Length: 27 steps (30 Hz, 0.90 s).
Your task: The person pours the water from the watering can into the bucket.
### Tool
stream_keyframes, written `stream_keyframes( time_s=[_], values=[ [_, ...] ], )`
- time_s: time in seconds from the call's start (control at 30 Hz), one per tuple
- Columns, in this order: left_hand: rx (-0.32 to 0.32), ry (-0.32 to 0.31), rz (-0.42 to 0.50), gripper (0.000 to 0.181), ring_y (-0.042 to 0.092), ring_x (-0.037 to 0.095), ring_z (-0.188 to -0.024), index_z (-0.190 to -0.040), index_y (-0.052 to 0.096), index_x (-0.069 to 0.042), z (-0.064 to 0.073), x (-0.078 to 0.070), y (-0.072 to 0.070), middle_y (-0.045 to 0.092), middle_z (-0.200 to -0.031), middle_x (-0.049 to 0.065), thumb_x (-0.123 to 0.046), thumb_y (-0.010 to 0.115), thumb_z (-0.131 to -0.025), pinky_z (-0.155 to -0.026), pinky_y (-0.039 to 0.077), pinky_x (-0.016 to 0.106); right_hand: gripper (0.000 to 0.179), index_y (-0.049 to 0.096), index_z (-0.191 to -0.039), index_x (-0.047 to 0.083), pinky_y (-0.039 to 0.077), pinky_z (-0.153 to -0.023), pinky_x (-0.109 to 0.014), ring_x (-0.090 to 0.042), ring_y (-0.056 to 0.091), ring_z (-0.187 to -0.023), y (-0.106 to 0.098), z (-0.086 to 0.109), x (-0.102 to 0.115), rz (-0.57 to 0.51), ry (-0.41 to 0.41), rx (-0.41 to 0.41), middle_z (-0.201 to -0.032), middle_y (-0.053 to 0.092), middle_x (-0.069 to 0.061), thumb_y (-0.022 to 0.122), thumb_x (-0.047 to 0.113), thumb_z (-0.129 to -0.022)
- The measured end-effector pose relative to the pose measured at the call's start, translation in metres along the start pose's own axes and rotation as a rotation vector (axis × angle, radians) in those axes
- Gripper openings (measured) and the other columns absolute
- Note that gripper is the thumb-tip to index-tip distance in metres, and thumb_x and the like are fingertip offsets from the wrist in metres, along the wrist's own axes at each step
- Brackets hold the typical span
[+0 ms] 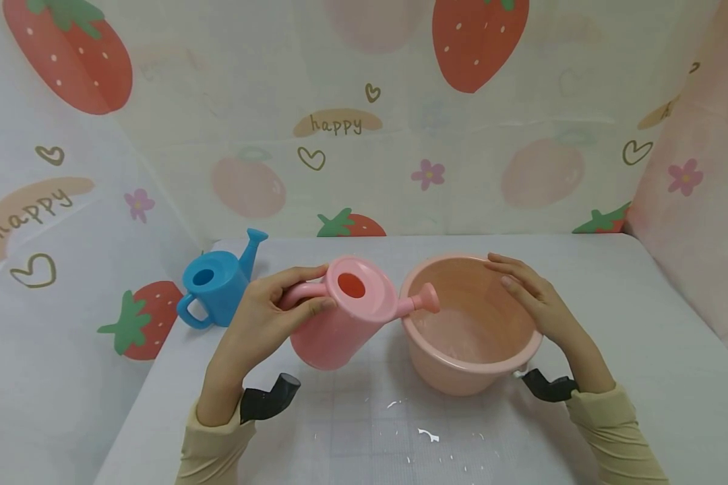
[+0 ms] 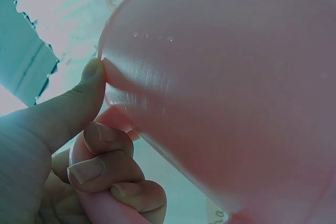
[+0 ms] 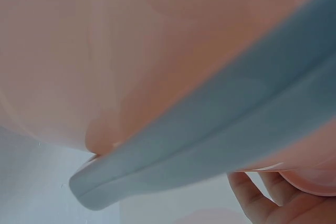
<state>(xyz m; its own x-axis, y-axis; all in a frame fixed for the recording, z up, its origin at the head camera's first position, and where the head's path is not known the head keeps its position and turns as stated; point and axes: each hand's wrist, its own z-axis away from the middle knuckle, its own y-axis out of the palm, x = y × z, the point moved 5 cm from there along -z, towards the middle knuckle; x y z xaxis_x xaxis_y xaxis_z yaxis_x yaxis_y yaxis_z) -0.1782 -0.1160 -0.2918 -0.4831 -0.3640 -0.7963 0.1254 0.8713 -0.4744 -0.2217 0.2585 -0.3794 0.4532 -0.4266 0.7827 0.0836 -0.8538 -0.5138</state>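
My left hand [image 1: 257, 327] grips the handle of a pink watering can [image 1: 334, 337], fingers wrapped round it and the thumb against the can's top. The can leans to the right, its sprinkler head [image 1: 426, 298] over the left rim of a peach-pink bucket [image 1: 461, 377]. In the left wrist view, the can's wall [image 2: 220, 77] fills most of the picture, with a few droplets on it. On the bucket's far right side, my right hand [image 1: 542, 303] holds the rim, thumb inside. A grey-blue bar [image 3: 210, 124] crosses the bucket's outer wall in the right wrist view.
A blue watering can [image 1: 221, 289] stands at the back left of the white table [image 1: 655, 377]. Small shiny wet spots [image 1: 427, 435] lie on the tabletop in front of the bucket. A strawberry-print cloth [image 1: 364, 182] rises behind the table and along both sides.
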Motion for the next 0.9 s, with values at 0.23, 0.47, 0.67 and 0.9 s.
stream_keyframes(
  time_s=[0.23,0.47,0.67,0.9],
  values=[
    [0.002,-0.001,0.004,0.041,0.058,0.007,-0.099,-0.121,0.062,-0.025,0.0004,-0.0006,0.0004,0.064,-0.111,-0.008,-0.027,0.072,-0.081,-0.078,0.053,0.028,0.035,0.051,-0.133,0.012,0.027,-0.101,-0.016,-0.01,0.028,-0.136,0.0003,0.0006,-0.0006,0.003,0.009,-0.003,-0.145,0.038,-0.005,0.042,0.014,-0.099],
    [-0.003,0.002,-0.005,0.041,0.058,0.006,-0.098,-0.121,0.062,-0.026,0.0009,0.0005,0.0001,0.064,-0.11,-0.009,-0.028,0.072,-0.081,-0.078,0.053,0.028,0.035,0.05,-0.133,0.012,0.027,-0.1,-0.013,-0.009,0.028,-0.136,0.0,0.0002,-0.0012,-0.005,-0.002,-0.001,-0.145,0.038,-0.005,0.042,0.013,-0.099],
    [-0.004,0.008,-0.007,0.041,0.058,0.006,-0.098,-0.121,0.062,-0.025,0.0009,0.0008,0.0004,0.064,-0.109,-0.009,-0.028,0.072,-0.081,-0.078,0.053,0.028,0.035,0.05,-0.133,0.012,0.027,-0.1,-0.012,-0.012,0.028,-0.136,0.0002,0.0002,0.0,0.001,-0.003,-0.001,-0.145,0.038,-0.003,0.042,0.012,-0.099],
    [-0.011,0.016,-0.005,0.041,0.059,0.008,-0.097,-0.12,0.062,-0.023,0.0007,0.002,0.0015,0.065,-0.109,-0.006,-0.023,0.073,-0.08,-0.078,0.053,0.027,0.035,0.05,-0.132,0.01,0.026,-0.101,-0.012,-0.015,0.027,-0.137,-0.0001,-0.0002,0.0017,-0.01,-0.016,-0.005,-0.144,0.038,-0.006,0.042,0.01,-0.098]
  ],
)
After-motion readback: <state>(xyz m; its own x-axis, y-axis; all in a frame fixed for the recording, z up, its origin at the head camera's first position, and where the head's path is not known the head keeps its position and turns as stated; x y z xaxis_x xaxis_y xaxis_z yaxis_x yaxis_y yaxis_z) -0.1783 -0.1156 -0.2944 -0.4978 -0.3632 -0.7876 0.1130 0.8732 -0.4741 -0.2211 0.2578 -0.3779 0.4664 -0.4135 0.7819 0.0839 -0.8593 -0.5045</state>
